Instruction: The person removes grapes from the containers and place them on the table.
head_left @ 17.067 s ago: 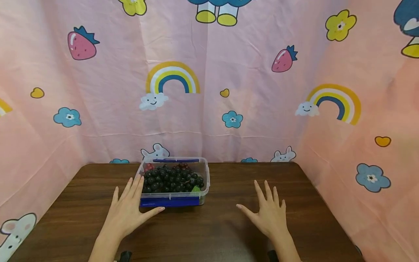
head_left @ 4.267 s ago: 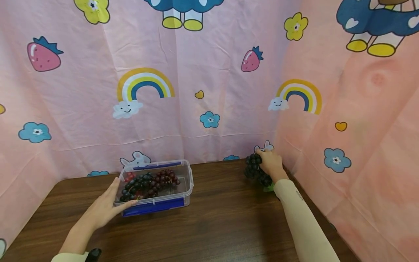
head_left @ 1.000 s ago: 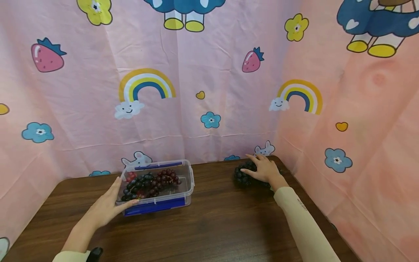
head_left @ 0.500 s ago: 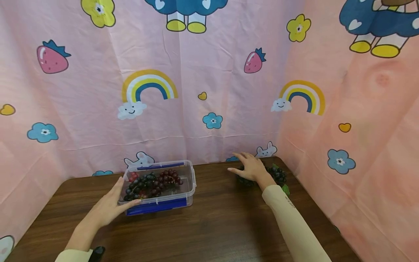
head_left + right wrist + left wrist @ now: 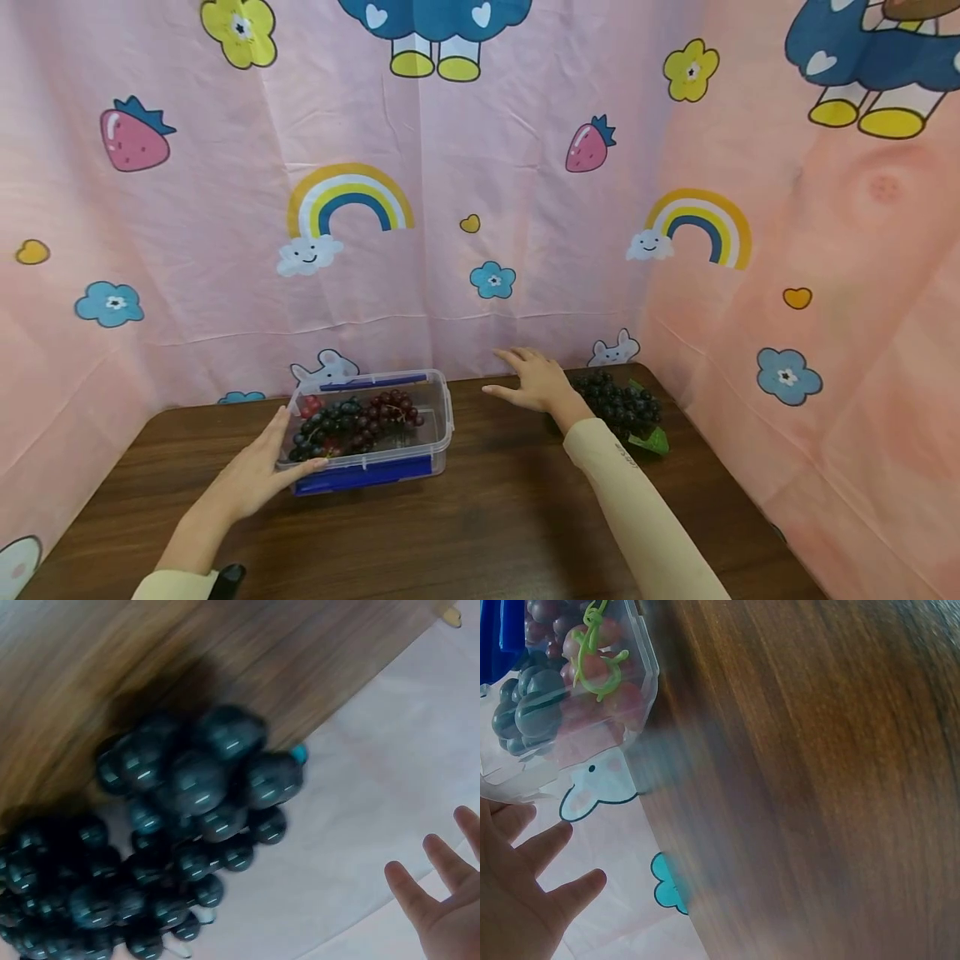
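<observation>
A clear plastic box (image 5: 442, 417) on a blue lid holds bunches of dark and red grapes (image 5: 352, 421) at the table's back left; the left wrist view shows them (image 5: 551, 682) through the box wall. My left hand (image 5: 255, 475) rests flat against the box's left front corner, fingers straight. A bunch of black grapes (image 5: 622, 404) with a green leaf lies on the table at the back right, and fills the right wrist view (image 5: 165, 840). My right hand (image 5: 532, 379) hovers with spread fingers between the box and that bunch, holding nothing.
The brown wooden table (image 5: 487, 517) is enclosed at the back and both sides by a pink cartoon-print cloth (image 5: 480, 208). A small black object (image 5: 225, 577) shows by my left sleeve at the near edge.
My right hand has let go of the black grapes at the back right and moved left off them toward the box. The left hand has stayed on the box.
</observation>
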Action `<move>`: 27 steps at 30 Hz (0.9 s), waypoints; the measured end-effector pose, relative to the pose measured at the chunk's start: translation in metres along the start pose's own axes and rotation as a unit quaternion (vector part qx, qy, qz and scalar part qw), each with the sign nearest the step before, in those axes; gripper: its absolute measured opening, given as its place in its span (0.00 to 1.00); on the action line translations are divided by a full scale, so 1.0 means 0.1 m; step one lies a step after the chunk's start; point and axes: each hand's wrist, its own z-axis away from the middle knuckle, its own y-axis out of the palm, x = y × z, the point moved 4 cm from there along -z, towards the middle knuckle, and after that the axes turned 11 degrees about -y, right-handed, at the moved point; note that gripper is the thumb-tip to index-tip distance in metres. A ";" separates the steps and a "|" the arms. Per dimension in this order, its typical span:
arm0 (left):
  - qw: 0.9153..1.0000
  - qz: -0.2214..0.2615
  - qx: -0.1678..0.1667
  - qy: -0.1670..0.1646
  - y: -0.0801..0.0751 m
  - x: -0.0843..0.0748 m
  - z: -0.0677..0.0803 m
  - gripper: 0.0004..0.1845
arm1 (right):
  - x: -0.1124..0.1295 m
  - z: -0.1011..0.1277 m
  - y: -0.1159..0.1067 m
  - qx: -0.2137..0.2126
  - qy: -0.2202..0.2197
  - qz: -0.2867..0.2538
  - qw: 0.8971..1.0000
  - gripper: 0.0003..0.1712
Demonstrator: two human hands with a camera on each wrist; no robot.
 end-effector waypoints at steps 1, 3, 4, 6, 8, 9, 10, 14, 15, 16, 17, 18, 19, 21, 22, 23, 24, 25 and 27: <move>1.000 0.000 -0.001 -0.001 0.00 0.00 0.00 0.63 | 0.03 -0.03 0.01 0.001 -0.003 0.001 1.000 0.49; 1.000 0.002 -0.003 -0.002 0.01 0.00 0.00 0.63 | 0.11 -0.10 0.04 0.001 -0.012 0.005 1.000 0.49; 1.000 0.001 -0.004 -0.002 0.01 0.00 0.01 0.63 | 0.14 -0.13 0.05 0.001 -0.019 0.007 1.000 0.48; 1.000 0.001 -0.006 -0.003 0.01 0.01 0.01 0.63 | 0.23 -0.20 0.07 0.005 -0.030 0.010 0.999 0.48; 1.000 -0.001 -0.010 -0.001 0.00 0.00 0.02 0.63 | 0.32 -0.26 0.09 0.008 -0.040 0.009 0.999 0.48; 1.000 -0.002 -0.013 0.001 -0.01 0.00 0.02 0.63 | 0.36 -0.29 0.10 0.009 -0.046 0.008 0.999 0.48; 1.000 -0.005 -0.016 0.003 -0.01 0.00 0.02 0.63 | 0.41 -0.31 0.11 0.011 -0.050 0.009 0.999 0.48; 1.000 -0.011 -0.022 0.005 -0.03 -0.02 0.01 0.63 | 0.60 -0.42 0.13 0.011 -0.069 0.007 0.998 0.48; 1.000 -0.012 -0.022 0.004 -0.04 -0.02 0.01 0.63 | 0.65 -0.45 0.14 0.012 -0.075 0.007 0.997 0.48; 1.000 -0.013 -0.022 0.004 -0.04 -0.02 0.01 0.63 | 0.71 -0.48 0.14 0.014 -0.080 0.008 0.997 0.48; 1.000 -0.013 -0.023 0.004 -0.04 -0.01 0.01 0.63 | 0.76 -0.51 0.15 0.016 -0.085 0.006 0.996 0.48; 1.000 -0.014 -0.024 0.004 -0.05 -0.01 0.01 0.63 | 0.80 -0.54 0.17 0.019 -0.091 0.007 0.996 0.48; 1.000 -0.015 -0.027 0.006 -0.05 -0.01 0.00 0.63 | 0.85 -0.56 0.18 0.021 -0.095 0.004 0.995 0.47; 0.999 -0.015 -0.029 0.007 -0.05 0.00 0.00 0.62 | 0.94 -0.62 0.20 0.027 -0.101 0.000 0.995 0.47; 0.999 -0.016 -0.030 0.007 -0.05 0.00 0.00 0.62 | 0.99 -0.64 0.22 0.029 -0.103 0.001 0.994 0.47; 0.999 -0.018 -0.030 0.007 -0.05 0.01 0.00 0.62 | 1.02 -0.66 0.24 0.032 -0.106 0.000 0.994 0.47; 0.999 -0.018 -0.030 0.007 -0.04 0.01 0.00 0.62 | 1.06 -0.68 0.26 0.034 -0.108 0.001 0.994 0.47; 0.999 -0.019 -0.030 0.007 -0.04 0.01 0.00 0.62 | 1.10 -0.70 0.27 0.035 -0.111 0.003 0.993 0.47; 0.999 -0.018 -0.029 0.007 -0.02 0.02 0.00 0.62 | 1.17 -0.74 0.30 0.037 -0.119 0.011 0.992 0.47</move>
